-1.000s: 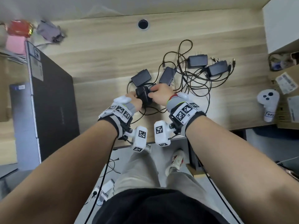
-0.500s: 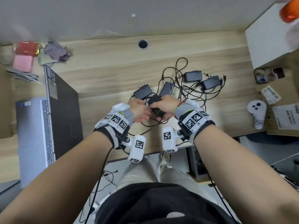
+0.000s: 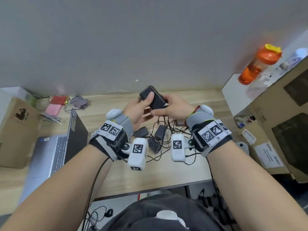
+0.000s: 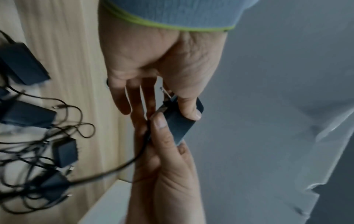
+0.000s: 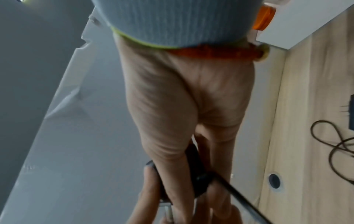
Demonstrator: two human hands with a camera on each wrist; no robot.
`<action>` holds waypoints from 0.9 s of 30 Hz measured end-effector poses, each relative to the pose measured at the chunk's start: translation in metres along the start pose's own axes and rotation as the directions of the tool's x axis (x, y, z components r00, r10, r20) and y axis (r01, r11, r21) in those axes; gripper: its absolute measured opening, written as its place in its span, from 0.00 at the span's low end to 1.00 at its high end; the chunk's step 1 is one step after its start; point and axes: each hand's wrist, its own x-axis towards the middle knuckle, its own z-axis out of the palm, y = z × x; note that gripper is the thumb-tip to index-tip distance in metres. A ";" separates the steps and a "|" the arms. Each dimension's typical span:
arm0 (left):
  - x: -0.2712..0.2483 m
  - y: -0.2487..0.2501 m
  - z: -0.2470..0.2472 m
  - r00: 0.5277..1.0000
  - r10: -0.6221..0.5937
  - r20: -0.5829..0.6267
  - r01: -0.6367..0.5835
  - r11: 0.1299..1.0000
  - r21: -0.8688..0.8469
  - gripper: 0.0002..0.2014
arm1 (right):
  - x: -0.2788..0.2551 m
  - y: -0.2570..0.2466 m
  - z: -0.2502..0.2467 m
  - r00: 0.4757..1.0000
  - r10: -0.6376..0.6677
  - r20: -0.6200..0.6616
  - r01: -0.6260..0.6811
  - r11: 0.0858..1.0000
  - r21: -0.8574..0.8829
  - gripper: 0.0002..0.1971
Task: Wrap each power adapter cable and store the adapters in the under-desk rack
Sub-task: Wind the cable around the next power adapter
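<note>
Black adapter point(image 3: 153, 98) aloft between left hand point(image 3: 139, 109) and right hand point(image 3: 175, 107).

Power adapters: five. One held adapter point(image 3: 154, 98) is off the desk point(image 3: 116, 177), between the left hand point(image 3: 137, 111) and right hand point(image 3: 173, 107). Four desk adapters point(image 4: 25, 115) lie among tangled cables point(image 4: 80, 125), whose number cannot be settled.

Hands: two.

Laptop point(image 3: 50, 152): one.

Orange bottle point(image 3: 256, 64): one.

Cardboard box point(image 3: 15, 130) at the left: one. Boxes at the right point(image 3: 275, 104): at least one, total unclear.

Cable hole point(image 5: 275, 181) in the desk: one.
</note>
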 end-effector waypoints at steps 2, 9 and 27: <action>-0.004 0.017 0.003 0.997 0.076 -0.013 -0.076 0.995 -0.068 0.15 | -0.002 -0.007 0.001 1.000 0.025 0.001 -0.025 0.989 0.144 0.18; -0.025 0.064 0.010 0.987 0.160 -0.022 -0.161 0.978 -0.135 0.18 | -0.009 -0.006 -0.010 0.999 0.029 0.012 -0.030 0.999 0.038 0.14; -0.041 0.063 0.021 0.985 -0.113 0.130 0.048 0.906 0.421 0.15 | -0.024 -0.037 -0.060 0.999 -0.039 -0.009 0.040 0.986 0.163 0.14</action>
